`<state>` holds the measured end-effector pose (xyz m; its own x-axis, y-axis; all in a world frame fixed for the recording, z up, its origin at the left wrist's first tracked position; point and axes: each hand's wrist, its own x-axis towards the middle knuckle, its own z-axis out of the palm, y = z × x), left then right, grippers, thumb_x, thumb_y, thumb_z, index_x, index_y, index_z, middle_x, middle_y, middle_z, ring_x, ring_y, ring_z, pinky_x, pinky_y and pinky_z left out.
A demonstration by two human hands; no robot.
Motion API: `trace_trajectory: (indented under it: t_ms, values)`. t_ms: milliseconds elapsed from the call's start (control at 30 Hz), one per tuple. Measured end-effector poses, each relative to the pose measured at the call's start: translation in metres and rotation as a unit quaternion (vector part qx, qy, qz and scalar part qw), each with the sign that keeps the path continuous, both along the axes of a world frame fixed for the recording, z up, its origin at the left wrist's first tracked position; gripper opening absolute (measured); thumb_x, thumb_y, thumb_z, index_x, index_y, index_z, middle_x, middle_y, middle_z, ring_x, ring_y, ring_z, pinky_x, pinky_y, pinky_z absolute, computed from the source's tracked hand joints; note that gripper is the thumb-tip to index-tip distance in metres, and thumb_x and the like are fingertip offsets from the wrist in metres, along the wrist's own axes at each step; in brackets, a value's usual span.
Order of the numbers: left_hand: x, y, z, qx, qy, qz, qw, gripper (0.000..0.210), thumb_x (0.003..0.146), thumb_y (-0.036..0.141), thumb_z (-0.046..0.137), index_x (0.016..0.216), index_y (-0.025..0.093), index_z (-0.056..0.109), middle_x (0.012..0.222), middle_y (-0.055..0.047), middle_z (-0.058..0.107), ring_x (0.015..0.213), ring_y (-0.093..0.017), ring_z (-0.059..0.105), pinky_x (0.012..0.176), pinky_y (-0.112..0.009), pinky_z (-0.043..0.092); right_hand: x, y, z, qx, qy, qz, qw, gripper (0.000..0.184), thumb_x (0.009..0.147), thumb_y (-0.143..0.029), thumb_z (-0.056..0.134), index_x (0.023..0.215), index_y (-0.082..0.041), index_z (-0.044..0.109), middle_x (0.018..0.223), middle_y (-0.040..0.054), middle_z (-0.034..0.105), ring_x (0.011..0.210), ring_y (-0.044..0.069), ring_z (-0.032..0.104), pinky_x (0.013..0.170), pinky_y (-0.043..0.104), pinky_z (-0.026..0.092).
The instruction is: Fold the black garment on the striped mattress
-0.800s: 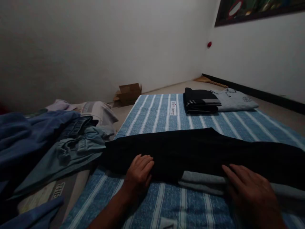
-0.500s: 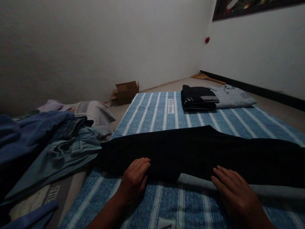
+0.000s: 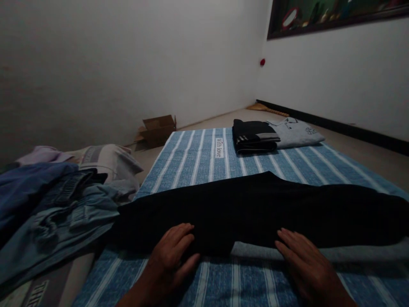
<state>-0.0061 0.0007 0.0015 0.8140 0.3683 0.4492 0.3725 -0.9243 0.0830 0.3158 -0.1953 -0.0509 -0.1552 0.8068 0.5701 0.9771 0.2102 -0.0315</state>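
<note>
Black trousers (image 3: 223,209) with a grey strip (image 3: 255,250) along the near edge lie stretched sideways across a blue and white striped cloth (image 3: 204,162). My left hand (image 3: 169,256) rests at their near edge, left of the middle, thumb apart from the fingers. Farther right, my right hand (image 3: 309,264) lies flat with extended fingertips on the black fabric and the grey strip. Neither hand grips anything that shows. The trousers' right part reaches close to the picture's right edge.
Folded black clothing (image 3: 255,134) and a folded grey collared shirt (image 3: 297,133) sit at the cloth's far side. Jeans (image 3: 83,217) and other garments are heaped on the left. A cardboard box (image 3: 158,130) stands by the wall; a broom (image 3: 271,109) lies in the corner.
The view has shifted, so most things appear a little farther left. My left hand's thumb has spread away from its fingers. My right hand stays flat on the trousers' near edge.
</note>
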Motion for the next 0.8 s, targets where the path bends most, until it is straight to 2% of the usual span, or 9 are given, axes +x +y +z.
trace_trajectory:
  t_ms: [133,267,333,433,467,533,600,700,800]
  values:
    - [0.027,-0.006,0.019,-0.015,-0.008,-0.049,0.999,0.024,0.081,0.028,0.059,0.102,0.017,0.058,0.113,-0.012,0.064,0.108,-0.024,0.059,0.09,-0.037,0.053,-0.003,0.004,0.023,-0.023,0.019,0.02,0.999,0.03,0.085,-0.02,0.051,0.113,-0.017,0.063,0.118,0.0126,0.062,0.111,0.025,0.057,0.087,0.04,0.053]
    - [0.077,-0.011,0.034,-0.044,-0.011,-0.111,0.993,0.017,0.085,0.022,0.053,0.1,0.016,0.059,0.112,-0.011,0.065,0.109,-0.022,0.058,0.093,-0.037,0.051,0.016,0.031,0.054,-0.042,0.051,0.023,0.998,0.028,0.087,-0.027,0.052,0.111,-0.019,0.062,0.108,0.0093,0.067,0.101,0.02,0.063,0.084,0.034,0.054]
    - [0.103,-0.012,0.033,-0.066,0.009,-0.154,0.986,0.015,0.085,0.023,0.053,0.097,0.015,0.059,0.112,-0.011,0.065,0.112,-0.022,0.057,0.095,-0.037,0.05,0.032,0.058,0.069,-0.06,0.094,-0.043,0.993,0.025,0.089,-0.028,0.047,0.106,-0.019,0.064,0.105,0.0086,0.067,0.099,0.021,0.063,0.086,0.035,0.051]
    - [0.134,-0.011,0.019,-0.079,0.04,-0.218,0.972,0.014,0.085,0.023,0.052,0.094,0.014,0.059,0.114,-0.01,0.064,0.116,-0.024,0.054,0.096,-0.038,0.049,0.061,0.109,0.085,-0.187,0.125,-0.14,0.964,0.029,0.089,-0.032,0.045,0.108,-0.018,0.063,0.106,0.0095,0.066,0.094,0.022,0.063,0.077,0.033,0.05]
    - [0.141,-0.011,0.013,-0.083,0.053,-0.235,0.967,0.015,0.086,0.024,0.052,0.094,0.014,0.059,0.116,-0.011,0.063,0.117,-0.024,0.054,0.096,-0.038,0.048,0.071,0.127,0.088,-0.216,0.133,-0.181,0.95,0.031,0.089,-0.033,0.045,0.11,-0.018,0.063,0.108,0.0104,0.065,0.097,0.024,0.062,0.079,0.034,0.048]
    - [0.149,-0.01,0.004,-0.093,0.078,-0.258,0.958,0.019,0.086,0.026,0.051,0.099,0.013,0.058,0.119,-0.012,0.062,0.119,-0.025,0.052,0.098,-0.039,0.046,0.088,0.158,0.089,-0.276,0.154,-0.235,0.919,0.034,0.088,-0.035,0.046,0.11,-0.014,0.063,0.111,0.0144,0.064,0.103,0.027,0.058,0.081,0.035,0.044]
    - [0.151,-0.01,0.0,-0.112,0.098,-0.268,0.952,0.025,0.087,0.029,0.051,0.106,0.014,0.057,0.123,-0.012,0.059,0.121,-0.026,0.05,0.1,-0.041,0.044,0.102,0.182,0.082,-0.302,0.169,-0.242,0.907,0.035,0.086,-0.038,0.05,0.103,-0.012,0.066,0.104,0.0159,0.066,0.099,0.028,0.059,0.076,0.034,0.043]
    - [0.15,-0.01,0.004,-0.152,0.134,-0.27,0.941,0.031,0.089,0.03,0.048,0.117,0.017,0.052,0.132,-0.011,0.054,0.126,-0.024,0.044,0.105,-0.041,0.037,0.114,0.203,0.066,-0.333,0.197,-0.229,0.893,0.032,0.08,-0.044,0.057,0.083,-0.014,0.07,0.084,0.0111,0.068,0.08,0.023,0.063,0.064,0.028,0.041]
    - [0.147,-0.01,0.013,-0.182,0.173,-0.271,0.929,0.036,0.092,0.03,0.043,0.125,0.018,0.047,0.137,-0.008,0.049,0.131,-0.021,0.039,0.111,-0.04,0.029,0.119,0.211,0.055,-0.347,0.231,-0.209,0.885,0.027,0.077,-0.04,0.061,0.068,-0.015,0.067,0.068,0.0055,0.065,0.064,0.017,0.06,0.054,0.024,0.036]
